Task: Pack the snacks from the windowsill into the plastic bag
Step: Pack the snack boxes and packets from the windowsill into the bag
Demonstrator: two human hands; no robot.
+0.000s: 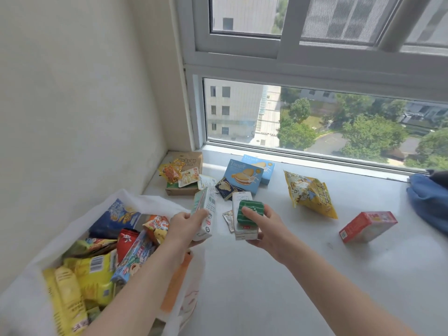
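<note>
My left hand (188,225) grips a white carton with a teal side (204,212), lifted above the sill beside the bag's mouth. In my right hand (263,226) is a second white carton (242,226) with a small green striped pack (249,210) pressed on top by my thumb. The white plastic bag (80,221) lies open at the left, holding several snack packets. On the windowsill (266,275) remain two blue biscuit boxes (244,177), a yellow bag (310,192), a red box (366,226), a brown box (185,174) with small sachets on it, and a dark blue packet (226,187).
The wall closes off the left side behind the bag. The window frame (303,154) runs along the sill's far edge. Blue cloth (429,202) lies at the far right. A small flat sachet (229,219) lies under my right hand's carton.
</note>
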